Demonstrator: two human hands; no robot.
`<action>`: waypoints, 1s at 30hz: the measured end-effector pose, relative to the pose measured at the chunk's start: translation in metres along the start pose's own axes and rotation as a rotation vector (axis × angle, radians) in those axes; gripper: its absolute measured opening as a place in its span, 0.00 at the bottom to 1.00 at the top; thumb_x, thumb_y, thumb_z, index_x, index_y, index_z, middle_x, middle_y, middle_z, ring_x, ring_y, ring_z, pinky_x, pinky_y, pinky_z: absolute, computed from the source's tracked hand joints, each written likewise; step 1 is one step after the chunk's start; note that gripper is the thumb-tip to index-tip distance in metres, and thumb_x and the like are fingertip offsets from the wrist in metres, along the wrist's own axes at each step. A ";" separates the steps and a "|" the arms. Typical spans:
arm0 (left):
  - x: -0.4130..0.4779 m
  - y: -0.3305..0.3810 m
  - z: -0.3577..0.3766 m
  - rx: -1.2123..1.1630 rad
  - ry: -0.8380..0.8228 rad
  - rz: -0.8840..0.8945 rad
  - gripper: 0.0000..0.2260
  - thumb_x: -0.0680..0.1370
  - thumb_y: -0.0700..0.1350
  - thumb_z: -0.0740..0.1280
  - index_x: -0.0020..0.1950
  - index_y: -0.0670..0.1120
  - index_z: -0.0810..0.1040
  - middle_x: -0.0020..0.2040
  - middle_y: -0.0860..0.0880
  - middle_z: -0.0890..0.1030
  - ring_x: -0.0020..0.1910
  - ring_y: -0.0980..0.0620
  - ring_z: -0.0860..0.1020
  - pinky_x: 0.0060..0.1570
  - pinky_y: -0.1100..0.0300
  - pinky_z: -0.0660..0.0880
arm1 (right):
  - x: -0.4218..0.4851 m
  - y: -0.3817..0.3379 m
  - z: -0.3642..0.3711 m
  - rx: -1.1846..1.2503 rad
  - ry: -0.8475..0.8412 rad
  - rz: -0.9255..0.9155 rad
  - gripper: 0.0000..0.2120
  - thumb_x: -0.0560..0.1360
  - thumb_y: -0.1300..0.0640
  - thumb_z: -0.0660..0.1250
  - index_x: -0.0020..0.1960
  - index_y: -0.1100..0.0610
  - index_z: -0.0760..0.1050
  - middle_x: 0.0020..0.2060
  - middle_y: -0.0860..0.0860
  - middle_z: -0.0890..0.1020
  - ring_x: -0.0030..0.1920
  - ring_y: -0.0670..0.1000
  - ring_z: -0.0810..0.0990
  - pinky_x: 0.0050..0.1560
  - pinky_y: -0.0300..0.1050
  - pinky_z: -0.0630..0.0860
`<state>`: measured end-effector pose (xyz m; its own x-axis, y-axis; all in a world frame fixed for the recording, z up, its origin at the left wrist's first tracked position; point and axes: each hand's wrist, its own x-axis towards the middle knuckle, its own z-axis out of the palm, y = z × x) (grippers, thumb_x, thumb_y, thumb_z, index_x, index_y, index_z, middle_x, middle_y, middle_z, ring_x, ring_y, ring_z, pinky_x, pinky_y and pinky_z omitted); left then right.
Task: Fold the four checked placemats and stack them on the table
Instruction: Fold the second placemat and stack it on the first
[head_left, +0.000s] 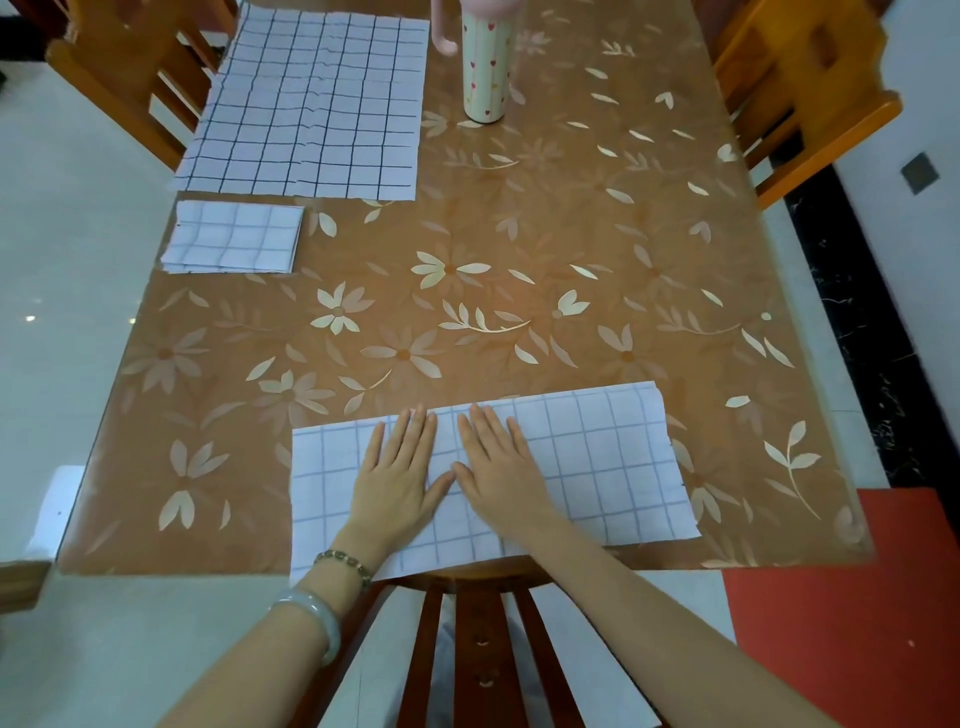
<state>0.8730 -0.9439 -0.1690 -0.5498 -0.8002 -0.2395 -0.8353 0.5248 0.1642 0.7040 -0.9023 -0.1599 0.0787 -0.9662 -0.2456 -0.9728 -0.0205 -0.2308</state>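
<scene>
A folded placemat (613, 467) lies pressed flat, lower centre.
Fingers straight and gripping nothing, the left hand (400, 480) and right hand (501, 470) should sweep outward to set the crease.

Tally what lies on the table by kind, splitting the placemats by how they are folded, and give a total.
Open placemat: 1 showing; any beneath cannot be told
Small folded placemat: 1 bundle
Long folded placemat, pressed by left hand and right hand: 1
Bottle: 1
Total: 4
</scene>
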 end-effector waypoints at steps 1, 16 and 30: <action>0.000 0.002 0.002 0.000 0.002 -0.014 0.32 0.81 0.63 0.43 0.78 0.42 0.55 0.78 0.44 0.56 0.77 0.46 0.53 0.74 0.45 0.50 | -0.001 0.008 0.003 -0.020 -0.004 -0.001 0.31 0.81 0.43 0.35 0.74 0.59 0.61 0.73 0.57 0.65 0.74 0.56 0.62 0.73 0.58 0.57; -0.031 -0.062 0.000 -0.027 0.102 -0.409 0.34 0.79 0.66 0.38 0.78 0.46 0.41 0.79 0.48 0.43 0.77 0.51 0.39 0.76 0.47 0.40 | -0.032 0.172 -0.025 -0.105 0.049 0.312 0.34 0.76 0.37 0.28 0.78 0.49 0.44 0.77 0.54 0.49 0.77 0.53 0.44 0.74 0.52 0.40; -0.021 0.031 0.017 -0.029 0.022 -0.107 0.29 0.82 0.60 0.43 0.78 0.45 0.55 0.78 0.44 0.56 0.78 0.48 0.50 0.74 0.44 0.46 | -0.017 0.026 0.011 -0.055 0.072 -0.117 0.26 0.82 0.45 0.39 0.75 0.54 0.60 0.74 0.57 0.63 0.75 0.56 0.57 0.71 0.58 0.55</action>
<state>0.8580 -0.9062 -0.1750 -0.4569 -0.8576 -0.2360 -0.8885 0.4274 0.1669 0.6801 -0.8833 -0.1720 0.1783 -0.9723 -0.1512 -0.9685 -0.1463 -0.2016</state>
